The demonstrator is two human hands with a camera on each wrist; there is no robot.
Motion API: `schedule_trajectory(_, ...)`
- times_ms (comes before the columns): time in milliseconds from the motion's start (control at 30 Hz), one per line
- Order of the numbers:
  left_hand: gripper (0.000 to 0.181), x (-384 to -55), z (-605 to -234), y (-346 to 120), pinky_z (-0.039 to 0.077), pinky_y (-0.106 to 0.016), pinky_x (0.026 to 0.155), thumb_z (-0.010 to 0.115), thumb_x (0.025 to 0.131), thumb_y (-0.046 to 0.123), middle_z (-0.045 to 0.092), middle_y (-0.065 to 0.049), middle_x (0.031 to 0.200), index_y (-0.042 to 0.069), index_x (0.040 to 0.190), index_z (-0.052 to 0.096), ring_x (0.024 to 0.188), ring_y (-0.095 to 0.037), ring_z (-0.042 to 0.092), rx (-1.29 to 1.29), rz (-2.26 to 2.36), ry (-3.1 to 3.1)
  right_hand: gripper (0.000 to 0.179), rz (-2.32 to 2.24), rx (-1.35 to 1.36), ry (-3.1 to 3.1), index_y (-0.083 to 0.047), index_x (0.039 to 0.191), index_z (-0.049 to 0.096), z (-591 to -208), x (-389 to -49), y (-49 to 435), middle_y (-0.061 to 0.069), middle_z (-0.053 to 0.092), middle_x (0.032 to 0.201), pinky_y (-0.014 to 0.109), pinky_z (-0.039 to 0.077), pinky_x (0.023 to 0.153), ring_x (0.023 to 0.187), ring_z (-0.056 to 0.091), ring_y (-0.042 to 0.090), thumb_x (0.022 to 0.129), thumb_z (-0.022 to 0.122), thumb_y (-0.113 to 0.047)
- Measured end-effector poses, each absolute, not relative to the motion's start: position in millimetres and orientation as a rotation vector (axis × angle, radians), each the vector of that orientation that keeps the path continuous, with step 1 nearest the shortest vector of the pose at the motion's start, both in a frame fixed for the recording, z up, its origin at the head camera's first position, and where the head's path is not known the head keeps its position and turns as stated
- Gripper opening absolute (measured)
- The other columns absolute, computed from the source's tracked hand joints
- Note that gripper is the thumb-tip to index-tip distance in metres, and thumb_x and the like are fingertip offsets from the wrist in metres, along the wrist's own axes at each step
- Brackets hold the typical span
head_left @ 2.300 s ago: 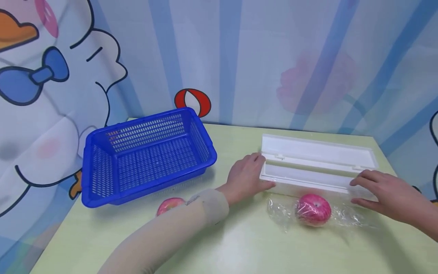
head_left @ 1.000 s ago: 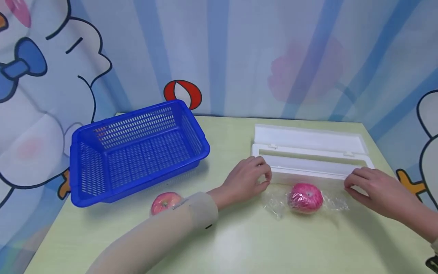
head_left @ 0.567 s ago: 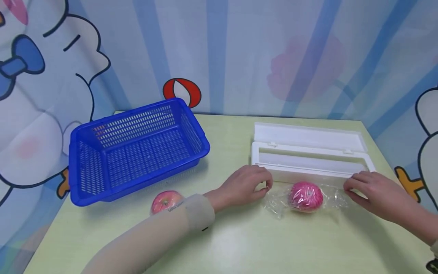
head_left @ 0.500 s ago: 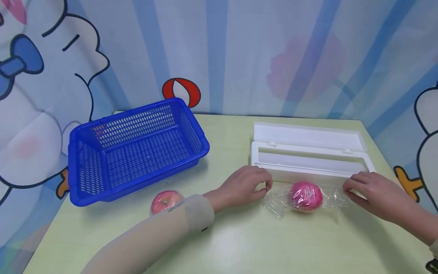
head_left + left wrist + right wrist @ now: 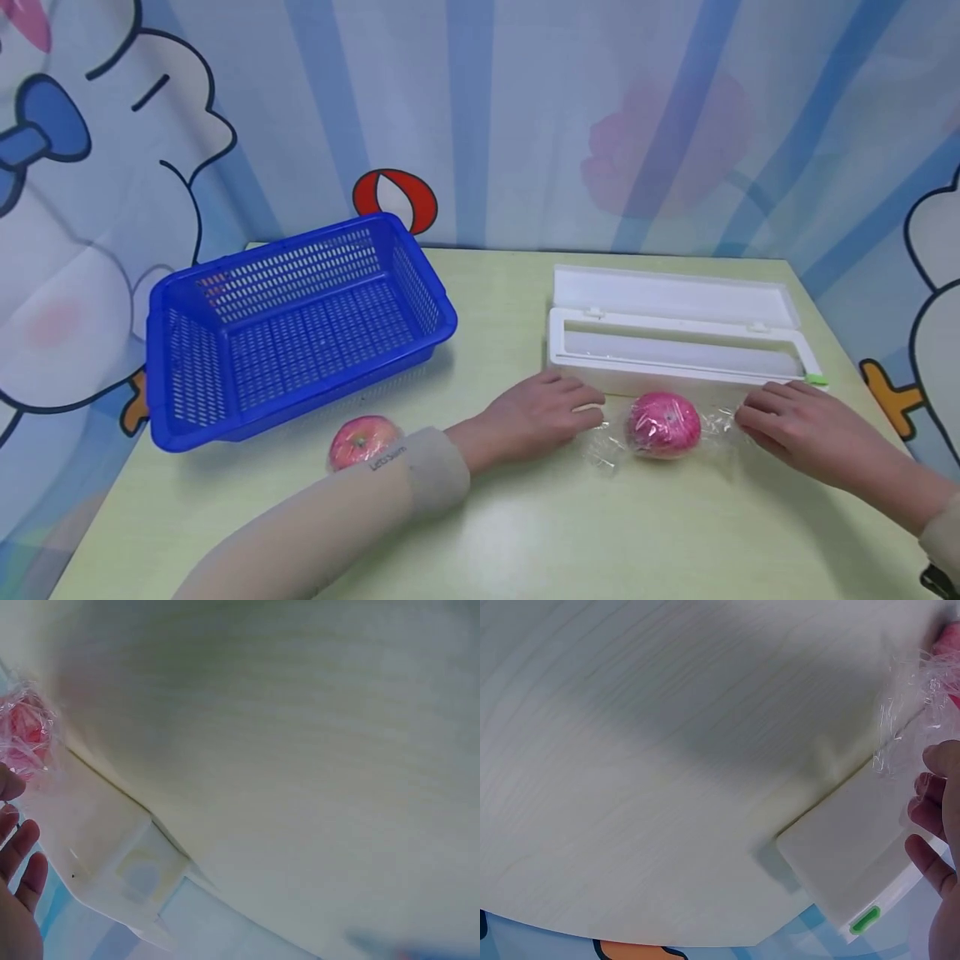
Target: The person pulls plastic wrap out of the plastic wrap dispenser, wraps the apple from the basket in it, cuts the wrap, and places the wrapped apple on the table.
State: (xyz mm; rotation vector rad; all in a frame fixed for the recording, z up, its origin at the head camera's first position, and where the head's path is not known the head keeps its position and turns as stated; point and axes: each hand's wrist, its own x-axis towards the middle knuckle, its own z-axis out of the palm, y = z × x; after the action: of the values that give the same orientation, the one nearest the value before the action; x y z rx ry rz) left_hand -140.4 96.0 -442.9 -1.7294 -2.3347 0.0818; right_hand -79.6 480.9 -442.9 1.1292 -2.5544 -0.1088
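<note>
A red apple (image 5: 663, 426) wrapped in clear plastic wrap (image 5: 604, 447) lies in front of a white cling film dispenser (image 5: 675, 377), whose lid stands open with a film roll inside. My left hand (image 5: 534, 417) pinches the wrap's loose end left of the apple. On the other side, my right hand (image 5: 810, 427) pinches the right end, its thumb and fingers around the crumpled film (image 5: 922, 712) in the right wrist view. A second apple (image 5: 363, 442), which looks film-covered, sits left of my left forearm, partly hidden by the sleeve.
A blue perforated basket (image 5: 300, 333) stands at the back left of the pale table (image 5: 540, 533). Behind the table hangs a cartoon-printed curtain (image 5: 525, 125). A green piece (image 5: 816, 379) shows at the dispenser's right end.
Both hands have left the dispenser's ends and come down to the wrap's ends beside the apple. Lately they have moved slightly, the right one inward, and the dispenser's green end piece is uncovered.
</note>
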Motion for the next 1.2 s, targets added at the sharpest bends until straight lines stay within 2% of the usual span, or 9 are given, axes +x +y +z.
schedule_trajectory(233, 0.038, -141.2, -442.8, 103.6, 0.032, -0.034, 0.127, 0.059, 0.107, 0.015, 0.046, 0.002, 0.167, 0.019, 0.144, 0.064, 0.155, -0.017, 0.041, -1.819, 0.063, -2.443, 0.078, -0.052, 1.154, -2.562, -0.015, 0.093, 0.075, -445.0, -83.5, 480.4, 0.002, 0.068, 0.093, 0.046, 0.062, 0.07, 0.081, 0.063, 0.022, 0.112, 0.009, -0.053)
schedule_trajectory(333, 0.042, -141.6, -441.8, 108.9, 0.036, -0.028, 0.123, 0.063, 0.101, 0.021, 0.052, 0.0, 0.162, 0.017, 0.143, 0.064, 0.148, -0.016, 0.049, -1.85, -0.078, -2.52, 0.046, -0.018, 1.114, -2.615, -0.018, 0.095, 0.074, -442.5, -83.2, 480.2, -0.001, 0.069, 0.093, 0.043, 0.063, 0.069, 0.081, 0.064, 0.02, 0.114, 0.046, -0.048)
schedule_trajectory(433, 0.05, -140.1, -438.3, 117.0, 0.049, -0.025, 0.103, 0.066, 0.099, 0.033, 0.06, 0.001, 0.147, 0.02, 0.146, 0.058, 0.122, -0.012, 0.061, -1.793, -0.264, -2.629, 0.011, 0.071, 0.956, -2.756, -0.017, 0.102, 0.075, -435.7, -79.3, 474.9, -0.003, 0.071, 0.097, 0.045, 0.063, 0.073, 0.085, 0.068, 0.02, 0.098, 0.079, -0.027)
schedule_trajectory(467, 0.054, -139.2, -437.2, 120.7, 0.052, -0.025, 0.095, 0.066, 0.099, 0.036, 0.061, 0.002, 0.142, 0.022, 0.149, 0.055, 0.114, -0.011, 0.061, -1.754, -0.337, -2.663, 0.017, 0.111, 0.889, -2.804, -0.016, 0.106, 0.075, -432.4, -77.8, 472.2, -0.002, 0.072, 0.1, 0.047, 0.063, 0.075, 0.088, 0.07, 0.021, 0.092, 0.083, -0.018)
schedule_trajectory(533, 0.063, -136.5, -434.5, 129.8, 0.052, -0.026, 0.084, 0.066, 0.1, 0.047, 0.061, 0.004, 0.132, 0.027, 0.157, 0.046, 0.104, -0.009, 0.058, -1.657, -0.419, -2.716, 0.023, 0.195, 0.745, -2.924, -0.013, 0.118, 0.075, -425.7, -75.9, 463.7, 0.003, 0.074, 0.109, 0.052, 0.063, 0.081, 0.097, 0.071, 0.025, 0.097, 0.079, -0.022)
schedule_trajectory(633, 0.075, -132.2, -433.6, 147.2, 0.054, -0.027, 0.091, 0.065, 0.1, 0.06, 0.061, 0.005, 0.138, 0.033, 0.164, 0.036, 0.114, -0.009, 0.061, -1.505, -0.449, -2.792, 0.04, 0.256, 0.64, -3.031, -0.01, 0.132, 0.071, -419.4, -75.8, 450.2, 0.009, 0.074, 0.12, 0.057, 0.062, 0.086, 0.106, 0.072, 0.031, 0.097, 0.08, -0.027)
schedule_trajectory(700, 0.074, -129.0, -434.2, 157.9, 0.053, -0.027, 0.098, 0.064, 0.099, 0.067, 0.061, 0.006, 0.138, 0.033, 0.161, 0.041, 0.121, -0.01, 0.061, -1.438, -0.425, -2.828, 0.052, 0.251, 0.652, -3.057, -0.011, 0.139, 0.069, -419.7, -77.0, 443.1, 0.009, 0.073, 0.122, 0.056, 0.062, 0.086, 0.105, 0.072, 0.03, 0.095, 0.082, -0.036)
schedule_trajectory(800, 0.075, -125.1, -437.6, 170.5, 0.051, -0.026, 0.104, 0.06, 0.098, 0.072, 0.06, 0.007, 0.139, 0.029, 0.157, 0.045, 0.125, -0.01, 0.06, -1.38, -0.345, -2.847, 0.064, 0.228, 0.723, -3.037, -0.013, 0.143, 0.066, -424.1, -77.7, 438.1, 0.007, 0.074, 0.12, 0.054, 0.063, 0.084, 0.103, 0.073, 0.027, 0.09, 0.087, -0.041)
schedule_trajectory(1200, 0.072, -112.4, -450.0, 191.6, 0.052, -0.017, 0.093, 0.055, 0.098, 0.076, 0.064, 0.006, 0.116, 0.014, 0.135, 0.057, 0.105, -0.006, 0.059, -1.225, 0.031, -2.726, 0.076, 0.251, 0.928, -2.78, -0.013, 0.141, 0.068, -441.4, -79.0, 439.0, 0.01, 0.074, 0.129, 0.055, 0.063, 0.085, 0.11, 0.074, 0.034, 0.073, 0.099, -0.029)
